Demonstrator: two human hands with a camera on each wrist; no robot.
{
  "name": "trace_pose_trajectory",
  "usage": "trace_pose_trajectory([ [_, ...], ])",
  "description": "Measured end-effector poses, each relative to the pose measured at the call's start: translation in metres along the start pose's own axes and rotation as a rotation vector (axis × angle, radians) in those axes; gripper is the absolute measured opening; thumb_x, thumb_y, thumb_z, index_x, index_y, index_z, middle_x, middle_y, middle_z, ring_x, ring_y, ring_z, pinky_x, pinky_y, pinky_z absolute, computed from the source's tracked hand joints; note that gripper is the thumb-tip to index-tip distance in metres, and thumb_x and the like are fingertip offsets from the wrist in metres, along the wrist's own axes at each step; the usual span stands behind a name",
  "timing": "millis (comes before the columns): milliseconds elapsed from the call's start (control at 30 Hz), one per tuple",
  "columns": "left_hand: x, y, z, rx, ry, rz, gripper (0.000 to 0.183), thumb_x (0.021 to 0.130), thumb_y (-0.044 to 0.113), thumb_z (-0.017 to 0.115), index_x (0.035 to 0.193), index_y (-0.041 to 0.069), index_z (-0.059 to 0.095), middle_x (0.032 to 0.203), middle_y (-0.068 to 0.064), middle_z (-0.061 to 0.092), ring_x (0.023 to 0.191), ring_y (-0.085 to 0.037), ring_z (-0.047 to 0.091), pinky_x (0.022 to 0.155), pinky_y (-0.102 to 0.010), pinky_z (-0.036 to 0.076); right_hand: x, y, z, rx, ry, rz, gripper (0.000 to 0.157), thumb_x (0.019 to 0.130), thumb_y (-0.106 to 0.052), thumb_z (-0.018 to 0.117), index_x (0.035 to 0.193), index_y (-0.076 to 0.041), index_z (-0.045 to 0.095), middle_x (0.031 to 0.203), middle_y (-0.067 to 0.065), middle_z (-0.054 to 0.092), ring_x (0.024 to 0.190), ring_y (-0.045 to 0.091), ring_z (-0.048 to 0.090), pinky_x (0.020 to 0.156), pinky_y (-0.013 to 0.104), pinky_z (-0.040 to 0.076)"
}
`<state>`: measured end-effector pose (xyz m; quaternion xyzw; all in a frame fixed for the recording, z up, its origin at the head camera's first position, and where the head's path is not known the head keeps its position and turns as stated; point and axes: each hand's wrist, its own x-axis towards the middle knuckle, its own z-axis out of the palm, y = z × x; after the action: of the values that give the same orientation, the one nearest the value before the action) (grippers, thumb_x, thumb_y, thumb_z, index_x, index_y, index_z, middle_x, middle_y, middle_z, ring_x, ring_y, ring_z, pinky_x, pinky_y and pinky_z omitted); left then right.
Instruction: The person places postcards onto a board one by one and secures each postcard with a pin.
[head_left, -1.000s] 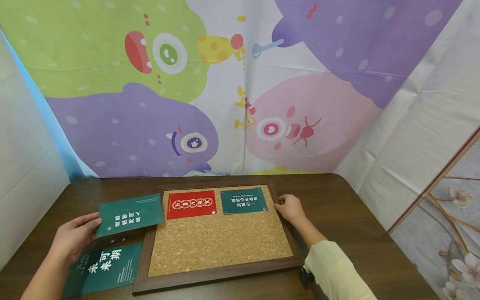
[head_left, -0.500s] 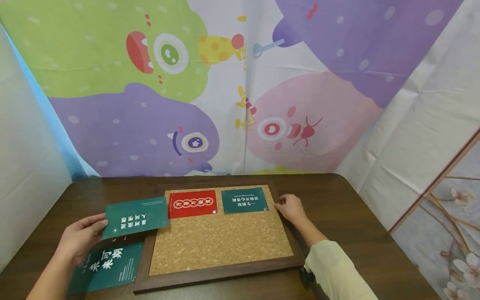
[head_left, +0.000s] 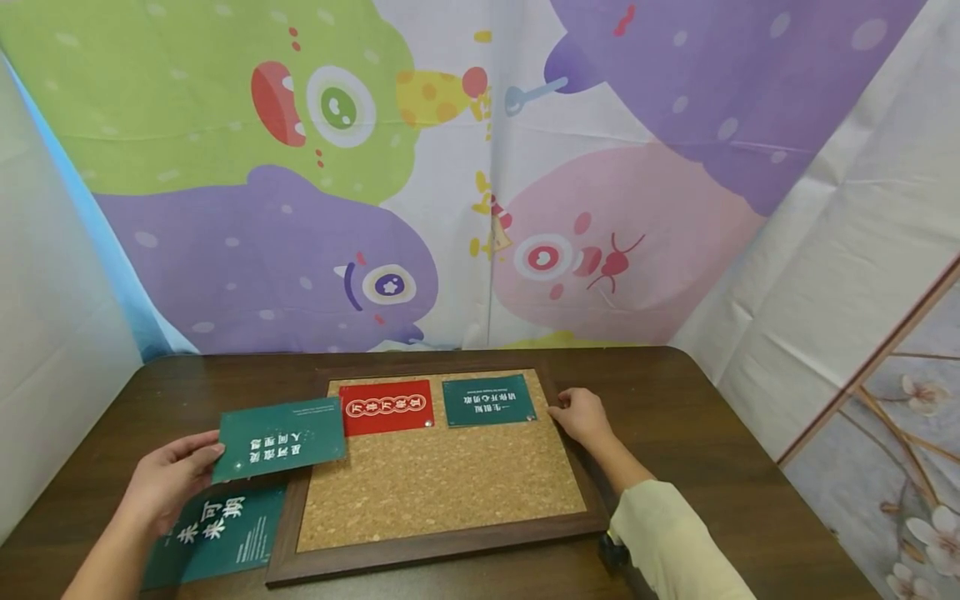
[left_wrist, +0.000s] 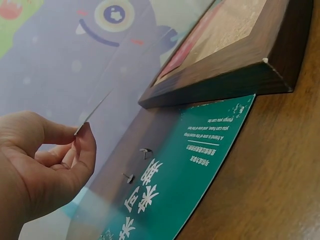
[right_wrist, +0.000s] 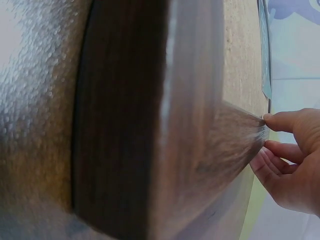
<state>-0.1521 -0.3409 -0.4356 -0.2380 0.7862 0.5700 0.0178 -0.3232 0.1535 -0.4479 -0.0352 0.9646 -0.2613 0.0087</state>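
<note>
My left hand pinches a green card with white lettering by its left edge. In the left wrist view this card shows nearly edge-on, raised above the table. Its right end overlaps the left frame of a cork board. On the board's upper part are a red card and another green card, each with a pin at its lower right corner. My right hand grips the board's right frame, thumb on top and fingers against the side. The left thumb and fingertip meet at the held card's edge.
A further green card lies on the brown table, left of the board and partly under my left arm. Thumbtacks lie by its lettering. A cartoon-print curtain hangs behind the table.
My left hand has carried the green card rightward and slightly nearer, so its right end now overlaps the board's left frame and the red card's edge. The right hand stays on the frame.
</note>
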Motion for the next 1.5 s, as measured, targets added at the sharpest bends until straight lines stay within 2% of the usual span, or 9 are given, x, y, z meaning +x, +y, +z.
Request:
trace_pose_trajectory([
  [200,-0.003,0.001,0.002,-0.012,-0.032,-0.002,0.061,0.097,0.029,0.048,0.141,-0.008,0.028,0.101,0.001,0.056,0.078,-0.003,0.054,0.07,-0.021,0.053,-0.001,0.0,-0.001,0.003,0.005,-0.002,0.039,0.086,-0.019,0.065,0.115,0.006,0.061,0.109,0.021,0.065,0.102,0.034,0.061,0.084,0.044,0.051],
  [333,-0.004,0.002,0.003,-0.02,-0.038,-0.016,0.062,0.097,0.03,0.049,0.142,-0.007,0.029,0.11,-0.009,0.055,0.08,-0.005,0.055,0.07,-0.022,0.054,-0.001,0.0,-0.002,0.003,0.006,-0.012,0.038,0.086,-0.018,0.065,0.115,0.007,0.061,0.108,0.021,0.065,0.102,0.034,0.061,0.084,0.044,0.051],
  [467,-0.007,0.004,0.006,-0.022,-0.053,-0.022,0.062,0.096,0.031,0.049,0.142,-0.006,0.028,0.123,-0.02,0.048,0.083,-0.006,0.054,0.072,-0.022,0.055,-0.001,0.0,-0.002,0.003,0.001,-0.017,0.038,0.087,-0.018,0.064,0.115,0.007,0.061,0.108,0.021,0.065,0.102,0.034,0.061,0.084,0.044,0.051],
  [733,-0.015,0.008,0.015,-0.01,-0.105,0.011,0.061,0.098,0.029,0.047,0.143,-0.007,0.026,0.114,-0.007,0.053,0.084,-0.003,0.054,0.074,-0.022,0.054,-0.002,-0.001,-0.002,0.006,0.002,-0.014,0.038,0.087,-0.019,0.064,0.115,0.007,0.061,0.108,0.021,0.065,0.102,0.035,0.061,0.084,0.044,0.051],
  [900,-0.017,0.008,0.018,-0.02,-0.144,0.024,0.061,0.098,0.028,0.045,0.143,-0.007,0.024,0.114,-0.004,0.054,0.084,0.0,0.054,0.075,-0.022,0.054,-0.002,-0.001,-0.003,0.014,-0.003,-0.012,0.039,0.087,-0.019,0.064,0.115,0.007,0.061,0.109,0.022,0.065,0.103,0.035,0.06,0.084,0.044,0.051],
  [1133,-0.019,0.008,0.024,-0.058,-0.156,0.031,0.061,0.097,0.027,0.048,0.142,-0.009,0.025,0.106,0.002,0.056,0.084,0.0,0.056,0.075,-0.022,0.053,-0.004,-0.002,-0.004,0.023,0.0,-0.013,0.039,0.087,-0.019,0.065,0.114,0.007,0.061,0.108,0.022,0.065,0.102,0.034,0.061,0.084,0.045,0.051],
  [1200,-0.019,0.007,0.026,-0.055,-0.16,0.034,0.061,0.097,0.026,0.048,0.142,-0.009,0.026,0.106,0.001,0.057,0.084,0.001,0.057,0.077,-0.024,0.054,-0.004,-0.002,-0.004,0.021,-0.001,-0.011,0.039,0.087,-0.02,0.065,0.114,0.007,0.061,0.108,0.021,0.065,0.101,0.034,0.061,0.083,0.045,0.051],
  [1400,-0.022,0.007,0.033,-0.024,-0.184,0.034,0.061,0.097,0.03,0.048,0.142,-0.007,0.027,0.124,-0.013,0.052,0.094,-0.001,0.056,0.087,-0.036,0.053,-0.004,-0.003,-0.003,0.018,-0.007,-0.006,0.04,0.087,-0.02,0.065,0.115,0.007,0.061,0.108,0.021,0.065,0.102,0.034,0.061,0.084,0.044,0.051],
  [1500,-0.023,0.007,0.036,-0.021,-0.187,0.028,0.061,0.097,0.03,0.048,0.141,-0.006,0.028,0.125,-0.013,0.052,0.095,-0.002,0.055,0.085,-0.033,0.053,-0.003,-0.002,-0.003,0.021,-0.008,-0.006,0.04,0.087,-0.02,0.065,0.115,0.007,0.061,0.108,0.021,0.065,0.101,0.034,0.061,0.084,0.044,0.051],
])
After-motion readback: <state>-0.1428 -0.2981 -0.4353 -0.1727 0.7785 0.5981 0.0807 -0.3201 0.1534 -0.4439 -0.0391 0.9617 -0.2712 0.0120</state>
